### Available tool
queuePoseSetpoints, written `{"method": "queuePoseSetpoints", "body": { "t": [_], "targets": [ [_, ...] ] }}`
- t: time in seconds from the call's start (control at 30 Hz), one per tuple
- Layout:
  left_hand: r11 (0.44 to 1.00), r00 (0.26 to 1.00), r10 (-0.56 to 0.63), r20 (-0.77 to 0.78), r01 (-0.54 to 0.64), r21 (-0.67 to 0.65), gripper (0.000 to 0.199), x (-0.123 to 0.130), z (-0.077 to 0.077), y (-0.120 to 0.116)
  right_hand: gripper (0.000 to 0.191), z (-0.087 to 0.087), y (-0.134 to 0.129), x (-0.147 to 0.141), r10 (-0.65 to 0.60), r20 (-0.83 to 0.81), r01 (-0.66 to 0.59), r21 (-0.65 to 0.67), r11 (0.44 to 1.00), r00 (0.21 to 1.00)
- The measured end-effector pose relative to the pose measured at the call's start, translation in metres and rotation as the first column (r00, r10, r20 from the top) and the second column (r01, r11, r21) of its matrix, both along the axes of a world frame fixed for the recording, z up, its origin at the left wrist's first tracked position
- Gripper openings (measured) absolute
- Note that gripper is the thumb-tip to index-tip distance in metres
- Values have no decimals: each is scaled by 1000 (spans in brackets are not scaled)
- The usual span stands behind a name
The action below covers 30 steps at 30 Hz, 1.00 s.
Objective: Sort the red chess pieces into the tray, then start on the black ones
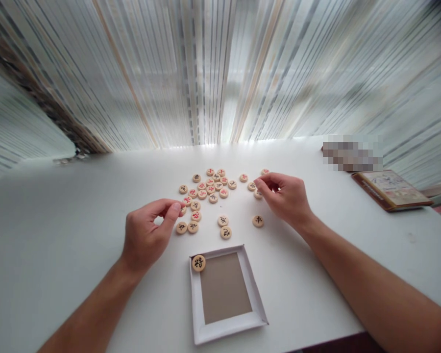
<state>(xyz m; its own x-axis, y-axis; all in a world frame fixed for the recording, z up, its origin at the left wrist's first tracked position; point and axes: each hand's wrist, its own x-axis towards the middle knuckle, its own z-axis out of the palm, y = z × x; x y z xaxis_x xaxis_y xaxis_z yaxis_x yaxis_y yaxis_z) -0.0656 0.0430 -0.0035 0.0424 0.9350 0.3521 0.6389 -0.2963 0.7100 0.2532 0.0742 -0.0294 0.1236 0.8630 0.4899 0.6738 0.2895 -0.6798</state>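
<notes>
Round wooden Chinese chess pieces (213, 197) with red or black characters lie loosely grouped on the white table. My left hand (149, 230) is closed, thumb and forefinger pinched beside a partly covered piece (183, 211) at the group's left edge. My right hand (286, 198) is also closed in a pinch, its fingertips over black-lettered pieces (252, 186) on the right. Whatever either pinch holds is hidden. Nearer me lies a shallow white box tray (255, 279) with a grey-brown bottom. One larger black-lettered piece (198, 263) sits in its far left corner.
A brown-edged book or box (393, 190) lies at the table's right side, with a blurred-out object (353, 153) behind it. A striped curtain (213, 73) hangs along the far edge of the white table (77, 220). Single pieces (257, 221) lie between the tray and the group.
</notes>
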Motion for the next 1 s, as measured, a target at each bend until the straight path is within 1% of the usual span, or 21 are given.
{"method": "queuePoseSetpoints", "body": {
  "t": [0.13,0.23,0.33,0.43,0.53,0.63,0.73,0.8,0.9,1.0],
  "targets": [
    [999,1000,-25,-6,24,-27,32,-1,-3,3,21,0,-3,-5,32,41,-32,-3,999,999],
    [998,997,-64,-40,64,0,30,-1,-3,3,20,2,-4,-11,68,84,-67,-24,997,994],
    [993,992,-114,-59,116,34,29,0,-2,3,18,8,1,-20,131,138,-121,-79,990,982],
    [990,990,-127,-63,131,55,27,1,-1,2,20,16,19,-30,170,187,-146,-137,980,967],
    [989,990,-122,-65,127,71,26,0,-1,1,24,22,47,-40,191,228,-148,-193,970,955],
    [988,990,-128,-55,132,84,25,0,-1,1,23,23,77,-48,225,256,-155,-268,951,940],
    [985,989,-140,-46,144,91,25,0,-2,1,19,22,100,-53,269,257,-171,-347,922,928],
    [984,988,-149,-41,153,90,25,0,-3,1,12,23,109,-54,296,241,-182,-401,898,924],
    [981,986,-166,-30,168,95,25,0,-2,1,5,25,114,-52,317,207,-196,-455,869,926],
    [977,983,-185,-23,186,105,24,0,-2,0,9,26,111,-50,299,160,-204,-439,875,941]
  ]
}}
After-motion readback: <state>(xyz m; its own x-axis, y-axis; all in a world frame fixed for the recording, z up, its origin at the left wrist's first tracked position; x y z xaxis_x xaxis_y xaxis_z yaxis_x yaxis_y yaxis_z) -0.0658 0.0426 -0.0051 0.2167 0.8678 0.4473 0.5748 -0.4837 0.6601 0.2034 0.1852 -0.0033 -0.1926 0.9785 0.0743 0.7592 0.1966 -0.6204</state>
